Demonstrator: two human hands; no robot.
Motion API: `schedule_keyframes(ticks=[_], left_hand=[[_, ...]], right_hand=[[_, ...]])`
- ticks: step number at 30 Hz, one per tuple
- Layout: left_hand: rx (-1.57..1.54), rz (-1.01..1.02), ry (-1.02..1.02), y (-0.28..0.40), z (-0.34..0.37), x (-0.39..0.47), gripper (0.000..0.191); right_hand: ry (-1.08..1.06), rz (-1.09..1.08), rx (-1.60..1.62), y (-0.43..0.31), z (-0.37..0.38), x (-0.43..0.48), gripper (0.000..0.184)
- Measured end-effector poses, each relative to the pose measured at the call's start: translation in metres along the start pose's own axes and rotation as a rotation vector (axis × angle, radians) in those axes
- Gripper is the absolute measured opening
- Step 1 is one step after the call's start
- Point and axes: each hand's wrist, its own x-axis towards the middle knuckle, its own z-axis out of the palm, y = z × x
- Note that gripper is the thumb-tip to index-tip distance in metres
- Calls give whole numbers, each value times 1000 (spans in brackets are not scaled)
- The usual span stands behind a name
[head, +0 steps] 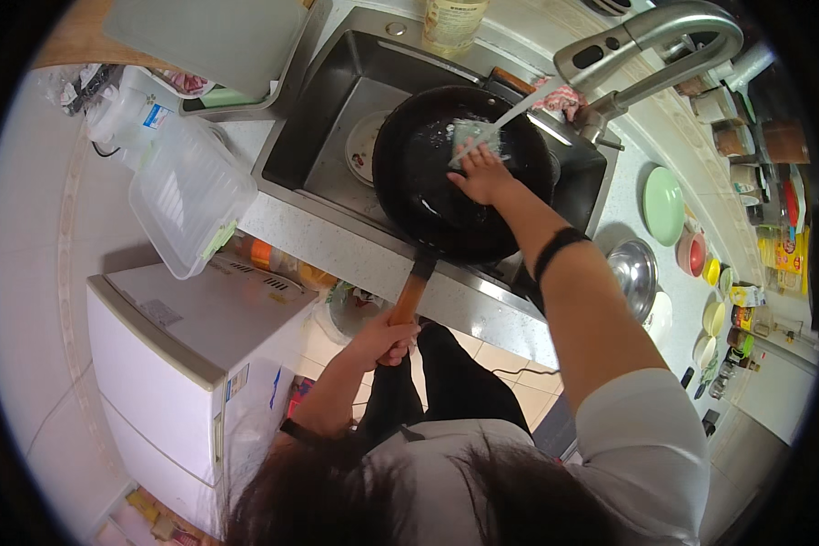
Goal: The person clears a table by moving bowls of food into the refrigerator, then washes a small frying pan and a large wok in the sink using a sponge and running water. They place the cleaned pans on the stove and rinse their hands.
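Note:
A black wok (426, 184) with a wooden handle lies tilted over the stainless steel sink (334, 136). My left hand (385, 339) is wrapped around the end of its handle, in front of the counter edge. Inside the wok my right hand (481, 172) presses a pale, wet cloth or scouring pad (478, 136) against the surface, fingers spread over it. Water (508, 116) runs from the pull-out faucet (594, 58) onto the pad and fingers. A soiled white plate (363, 147) sits in the sink, partly hidden by the wok.
Clear plastic containers (184, 191) hang over the counter edge at left, above a small white refrigerator (177, 327). A bottle (454, 24) stands behind the sink, near a red-and-white cloth (559, 99). Right of the sink are a metal bowl (635, 273) and a green plate (663, 205).

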Motion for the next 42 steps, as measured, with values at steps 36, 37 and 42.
schedule_keyframes(ticks=[36,37,42], left_hand=[[90,-87,57,-9,22,26,16],[92,-65,37,-10,22,27,15],[75,-77,49,-14,24,30,15]], right_hand=[[-517,-65,1188,-54,-10,-61,59],[-557,33,1173,-47,-12,-71,57],[-509,41,1211,-58,-10,-36,44]])
